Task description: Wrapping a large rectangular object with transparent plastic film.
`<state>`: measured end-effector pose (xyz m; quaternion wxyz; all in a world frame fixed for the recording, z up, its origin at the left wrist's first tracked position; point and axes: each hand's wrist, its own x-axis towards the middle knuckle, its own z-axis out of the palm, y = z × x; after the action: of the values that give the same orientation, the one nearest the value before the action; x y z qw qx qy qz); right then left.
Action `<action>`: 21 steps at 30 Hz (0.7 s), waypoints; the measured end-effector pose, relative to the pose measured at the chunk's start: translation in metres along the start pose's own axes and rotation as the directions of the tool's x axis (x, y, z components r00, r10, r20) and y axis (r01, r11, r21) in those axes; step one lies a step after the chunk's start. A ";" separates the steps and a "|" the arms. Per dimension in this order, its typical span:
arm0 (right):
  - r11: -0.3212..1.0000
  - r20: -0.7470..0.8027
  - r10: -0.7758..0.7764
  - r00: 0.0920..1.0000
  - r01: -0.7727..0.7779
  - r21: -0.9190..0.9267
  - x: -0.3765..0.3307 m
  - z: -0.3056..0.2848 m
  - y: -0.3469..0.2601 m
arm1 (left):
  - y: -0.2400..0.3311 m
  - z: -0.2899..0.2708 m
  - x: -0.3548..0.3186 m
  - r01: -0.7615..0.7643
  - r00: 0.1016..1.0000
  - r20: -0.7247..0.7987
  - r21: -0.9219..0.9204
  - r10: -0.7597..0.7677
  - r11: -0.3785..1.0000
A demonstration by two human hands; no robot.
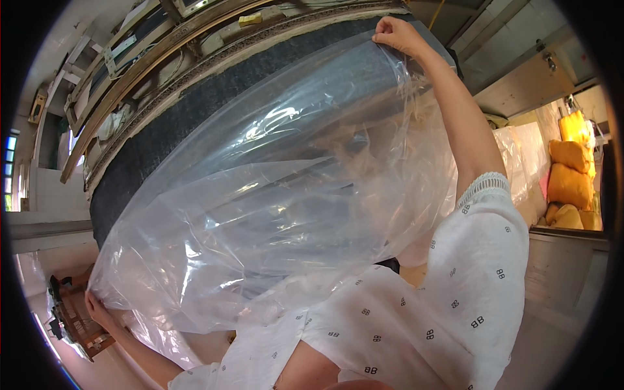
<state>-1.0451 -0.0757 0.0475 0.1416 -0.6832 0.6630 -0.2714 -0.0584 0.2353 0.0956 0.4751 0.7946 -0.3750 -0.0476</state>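
Note:
A large clear plastic sheet [286, 195] stretches between my two hands, its surface creased and shiny with reflections. My right hand [398, 36] is raised at the far right, thumb and fingers pinching the sheet's far corner. Low at the left, my left hand [97, 309] is closed on the sheet's other corner; its fingers are partly hidden. Beneath and behind the plastic lies a dark grey table surface [153, 153], which shows along the far edge. The sheet's near part drapes close against my white printed shirt.
Beyond the table runs a wooden frame [120, 97] with a small yellow block [250, 20] near it. A brown wooden stool-like piece [81, 312] stands at the lower left. Stacked yellow-orange bundles [572, 175] are at the right, past more clear plastic [520, 153].

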 end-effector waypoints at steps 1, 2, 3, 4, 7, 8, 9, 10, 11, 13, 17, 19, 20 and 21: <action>1.000 0.003 -0.007 1.000 0.007 0.011 0.003 -0.001 -0.008 | -0.005 -0.007 -0.009 0.074 0.997 0.030 -0.021 -0.073 0.997; 0.999 0.082 -0.006 0.997 0.002 0.053 0.008 -0.002 -0.017 | -0.009 -0.010 -0.017 0.070 0.997 0.018 -0.014 -0.070 0.997; 0.996 0.163 -0.003 0.987 -0.012 0.088 0.007 -0.003 -0.021 | -0.006 -0.004 -0.033 0.118 0.990 0.080 -0.043 -0.115 0.992; 0.993 0.310 0.041 0.950 -0.072 0.089 0.016 -0.011 -0.012 | -0.004 0.008 -0.048 0.170 0.976 0.151 -0.074 -0.158 0.983; 0.941 0.669 0.145 0.729 0.108 -0.321 0.050 -0.030 -0.024 | 0.003 0.025 -0.061 0.203 0.975 0.116 -0.124 -0.189 0.971; 0.947 0.653 0.243 0.717 -0.031 -0.319 0.040 -0.040 -0.049 | 0.001 0.028 -0.051 0.215 0.976 0.074 -0.192 -0.204 0.958; 0.944 0.642 0.238 0.729 -0.017 -0.331 0.041 -0.060 -0.033 | 0.005 0.053 -0.031 0.252 0.968 0.064 -0.233 -0.243 0.939; 0.992 0.565 0.054 0.823 0.021 -0.126 0.049 -0.082 -0.005 | 0.007 0.073 -0.008 0.226 0.972 0.024 -0.340 -0.232 0.913; 0.989 0.456 -0.142 0.879 0.107 0.101 0.067 -0.087 0.006 | -0.010 0.058 0.030 0.166 0.986 0.089 -0.480 -0.141 0.861; 0.943 0.101 -0.085 0.991 0.047 0.330 0.065 -0.081 -0.027 | -0.021 -0.020 0.082 0.055 0.959 0.238 -0.680 0.150 0.731; 0.618 -0.058 0.093 0.994 -0.012 0.786 0.065 -0.098 0.019 | 0.061 0.103 0.113 -0.005 1.000 0.016 -0.574 0.018 0.819; 0.904 -0.190 0.066 0.980 0.022 0.428 0.079 -0.083 0.090 | 0.015 0.189 0.147 -0.041 0.990 0.119 -0.235 0.070 0.971; 0.869 -0.199 0.074 0.977 0.035 0.494 0.087 -0.026 0.089 | -0.011 0.174 0.164 -0.115 0.985 0.127 -0.032 0.119 0.993; 0.812 -0.290 0.095 0.952 0.094 0.576 0.082 0.004 0.092 | -0.016 0.191 0.167 -0.116 0.984 0.129 -0.040 0.121 0.992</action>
<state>-1.1211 -0.1642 0.0084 0.2402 -0.5562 0.5617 -0.5634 -0.0130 -0.0051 0.0258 0.4645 0.7581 -0.4511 -0.0774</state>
